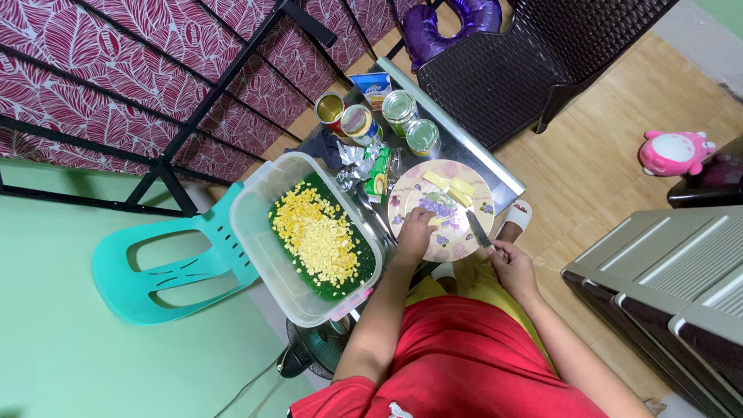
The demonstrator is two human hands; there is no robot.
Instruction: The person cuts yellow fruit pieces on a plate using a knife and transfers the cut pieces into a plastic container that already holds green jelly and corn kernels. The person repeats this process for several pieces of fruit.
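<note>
A flowered round plate [410, 186] sits on a small metal table and carries pale yellow strips of cheese [451, 188]. My left hand [416, 234] rests on the near side of the plate, fingers pressed on a small yellow piece. My right hand [511, 263] grips the handle of a knife [477, 229], its blade lying over the plate's right edge, pointing toward the cheese strips. To the left stands a clear plastic tub [267, 186] holding green jelly topped with yellow cubes [317, 236].
Several opened tin cans [361, 121] and a small carton [372, 85] stand at the table's far end, with a green box [378, 173] and crumpled foil beside the plate. A teal plastic chair [162, 267], a dark wicker chair [526, 62], grey drawers [665, 271] and a pink toy [675, 151] surround the table.
</note>
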